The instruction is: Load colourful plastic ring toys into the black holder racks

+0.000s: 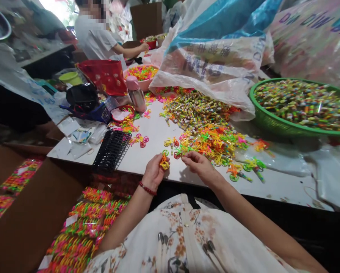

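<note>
My left hand (156, 171) is closed around a few small plastic pieces (164, 163), yellow, orange and green, over the front edge of the white table (135, 161). To its right, my right hand (197, 163) has thumb and forefinger pinched together beside a small red and green piece (177, 153); whether it grips anything is too small to make out. Just beyond the hands lies a heap of bright plastic pieces (212, 142) in orange, yellow and green. Behind that heap, many short patterned tubes (198, 112) are piled up.
A green basket (274, 127) full of tubes stands at right, near a large printed sack (215, 64). At left are a black rack (108, 149), a pink-lidded flask (136, 94) and a blue basket (97, 114). Cardboard boxes (33, 220) hold packed pieces. Another person (94, 38) works behind.
</note>
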### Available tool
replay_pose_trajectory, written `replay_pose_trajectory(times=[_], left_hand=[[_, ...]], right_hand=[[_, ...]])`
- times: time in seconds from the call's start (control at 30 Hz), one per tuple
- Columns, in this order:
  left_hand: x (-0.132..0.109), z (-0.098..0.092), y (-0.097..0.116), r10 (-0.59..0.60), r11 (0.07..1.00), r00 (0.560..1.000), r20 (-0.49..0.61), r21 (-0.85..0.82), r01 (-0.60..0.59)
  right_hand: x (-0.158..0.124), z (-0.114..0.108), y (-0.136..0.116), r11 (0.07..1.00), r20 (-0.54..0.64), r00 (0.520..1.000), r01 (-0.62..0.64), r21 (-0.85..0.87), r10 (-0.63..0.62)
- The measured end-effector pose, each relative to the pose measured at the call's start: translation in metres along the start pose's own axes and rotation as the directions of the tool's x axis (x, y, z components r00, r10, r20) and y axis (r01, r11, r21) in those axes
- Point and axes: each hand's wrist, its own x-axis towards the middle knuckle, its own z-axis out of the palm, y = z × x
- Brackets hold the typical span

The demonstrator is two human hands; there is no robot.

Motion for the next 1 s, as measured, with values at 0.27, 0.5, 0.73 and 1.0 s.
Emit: replay_pose_trajectory(times=[0.27,0.5,0.73,1.0], left_hand=[[-0.021,0.013,-0.023,0.277,0.936,0.950,0.141,0.184,-0.300],[-0.023,0.003,-0.028,0.224,0.951,0.938,0.265,0.151,-0.270],[-0.020,-0.015,-0.046,0.402,0.814,0.878,0.259,0.337,-0.472],[-0.030,-0.009,-0.042,0.117,0.961,0.930,0.349,0.195,-0.194]], right_hand=[[-0.018,-0.006,0.018,0.991,0.043,0.999,0.013,0.134,-0.019],[-0.022,-0.015,0.029,0.983,-0.028,0.999,-0.028,0.181,0.034],[-0.032,-0.008,0.044,0.967,0.067,0.993,-0.113,0.229,0.100],[-0.024,0.000,0.047,0.994,0.055,0.997,0.043,0.102,-0.049]])
